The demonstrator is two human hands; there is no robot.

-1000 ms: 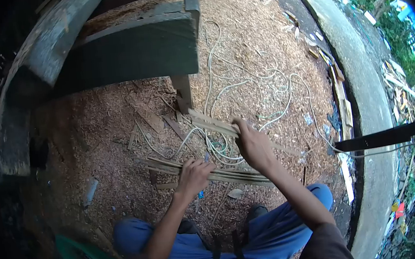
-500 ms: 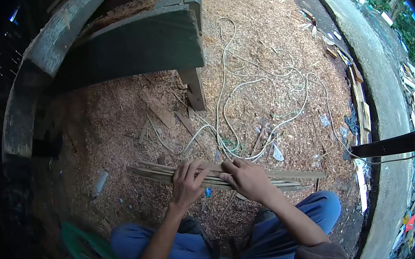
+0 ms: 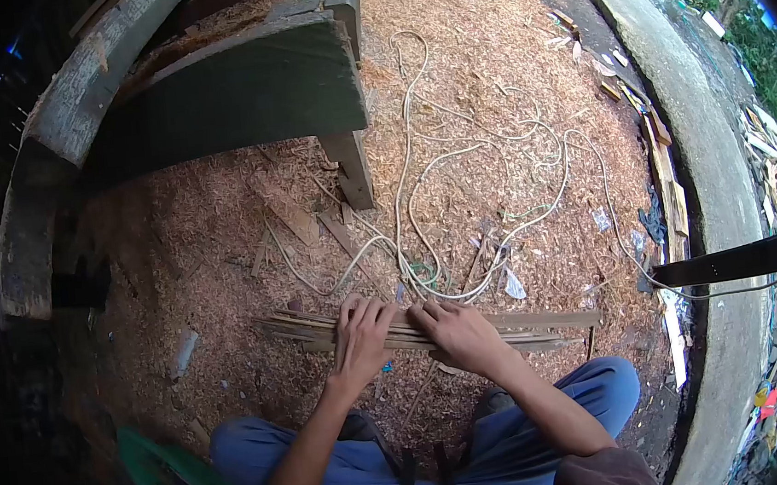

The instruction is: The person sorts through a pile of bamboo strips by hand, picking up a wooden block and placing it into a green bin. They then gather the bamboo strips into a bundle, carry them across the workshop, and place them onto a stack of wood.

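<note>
A bundle of thin wooden strips (image 3: 534, 321) lies crosswise in front of my knees, low over the shavings. Around its left-middle part, my left hand (image 3: 360, 339) is closed, fingers curled over the far edge. My right hand (image 3: 459, 333) grips the bundle just right of centre, with its knuckles upward and fingers over the top. The two hands are a short gap apart. At the left end the strips fan out slightly; on the right a wider strip runs along the far side. My palms hide the middle of the bundle.
Wood shavings (image 3: 475, 69) cover the ground. A pale cord (image 3: 408, 148) loops beyond the bundle. A wooden bench-like frame (image 3: 237, 99) stands at upper left, a green plastic item (image 3: 163, 465) at lower left. A concrete ledge (image 3: 724, 167) and dark bar (image 3: 736, 258) are at right.
The left hand has shifted slightly right along the bundle, and its fingers are closer together. The strips' left ends have drawn in a little. The whole view has shifted slightly.
</note>
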